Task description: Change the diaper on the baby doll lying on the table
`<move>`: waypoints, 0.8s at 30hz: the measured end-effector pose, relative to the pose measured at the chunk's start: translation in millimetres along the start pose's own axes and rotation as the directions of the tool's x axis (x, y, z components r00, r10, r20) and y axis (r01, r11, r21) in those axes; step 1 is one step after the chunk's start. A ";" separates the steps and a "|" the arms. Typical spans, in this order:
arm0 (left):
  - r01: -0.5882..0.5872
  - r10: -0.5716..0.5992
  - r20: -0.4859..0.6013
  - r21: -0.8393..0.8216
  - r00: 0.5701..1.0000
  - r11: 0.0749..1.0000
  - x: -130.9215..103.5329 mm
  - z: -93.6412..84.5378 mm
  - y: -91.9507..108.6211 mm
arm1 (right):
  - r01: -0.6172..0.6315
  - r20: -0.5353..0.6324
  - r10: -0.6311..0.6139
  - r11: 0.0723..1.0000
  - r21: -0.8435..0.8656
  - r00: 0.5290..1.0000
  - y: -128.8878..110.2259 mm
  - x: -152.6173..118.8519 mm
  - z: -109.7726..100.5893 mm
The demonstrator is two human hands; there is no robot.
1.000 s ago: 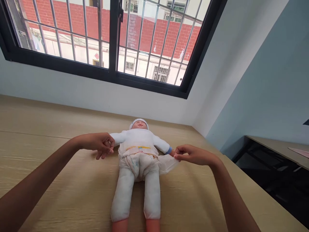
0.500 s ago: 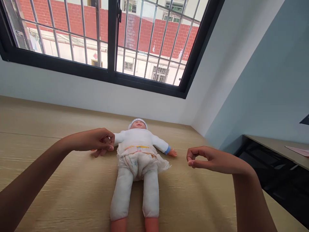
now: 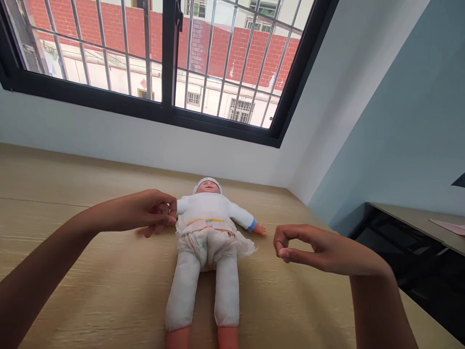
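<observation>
A baby doll in a white top and a white cap lies on its back, feet toward me. Around its hips is a white diaper with a colored strip at the waist and ruffled edges. My left hand is closed with curled fingers beside the doll's waist, covering much of one doll arm; nothing shows in it. Right of the doll's other hand, my right hand pinches thumb and fingertips into a loop, holding nothing. It hovers apart from the doll.
The doll lies on a pale wooden tabletop that meets a white wall. Above is a black-framed window with metal bars. On the right stands a dark glossy piece of furniture with a pink sheet on top.
My left hand has moved slightly right, closer to the doll's waist. My right hand has come a little left and down toward the doll. The doll has not moved.
</observation>
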State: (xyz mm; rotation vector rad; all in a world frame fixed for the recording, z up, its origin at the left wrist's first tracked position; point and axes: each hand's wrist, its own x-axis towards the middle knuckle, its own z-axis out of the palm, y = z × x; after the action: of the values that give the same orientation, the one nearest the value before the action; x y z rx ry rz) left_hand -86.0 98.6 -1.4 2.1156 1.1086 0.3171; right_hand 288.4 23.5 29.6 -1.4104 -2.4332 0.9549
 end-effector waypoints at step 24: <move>-0.221 0.197 -0.158 -0.155 0.968 0.963 -17.6 79.6 65.4 | 0.210 -0.302 -0.195 0.977 0.018 0.933 -56.4 17.0 75.4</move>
State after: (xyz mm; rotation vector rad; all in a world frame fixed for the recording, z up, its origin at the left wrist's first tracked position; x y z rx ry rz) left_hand -15.8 21.8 -11.0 2.0832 0.9003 0.6487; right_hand 205.4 -15.4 2.1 -1.1614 -2.2577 0.6937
